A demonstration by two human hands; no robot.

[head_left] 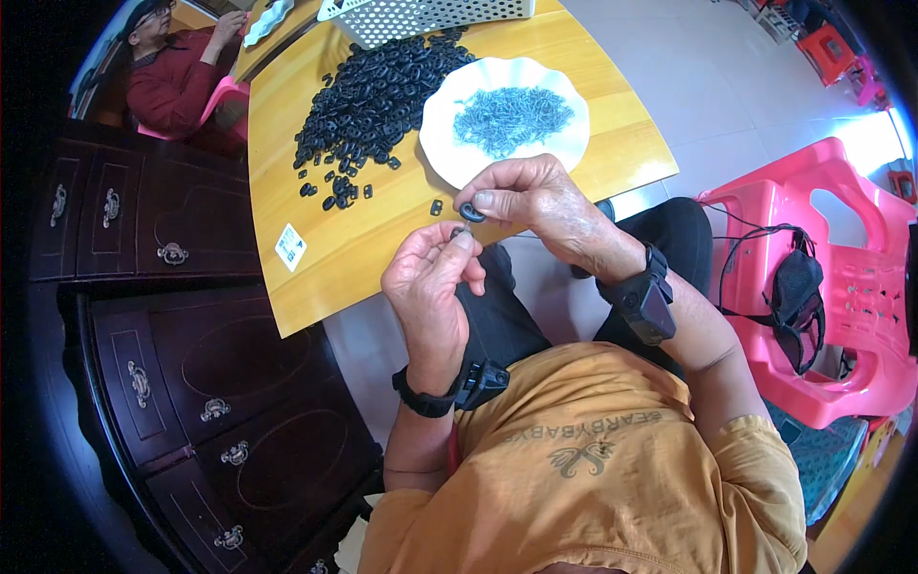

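Note:
Just over the near edge of the wooden table, my two hands meet. My right hand pinches a small black oval plastic piece between thumb and forefinger. Close below it, my left hand is closed in a pinch on a small, partly hidden dark part. On the table, a white wavy-rimmed plate holds a heap of small silvery metal pieces. Left of the plate spreads a large pile of black plastic pieces. One loose black piece lies near my hands.
A white perforated basket stands at the table's far edge. Dark wooden drawers line the left side. To the right is a pink plastic chair with a black mask-like item on it. Another person sits at far left.

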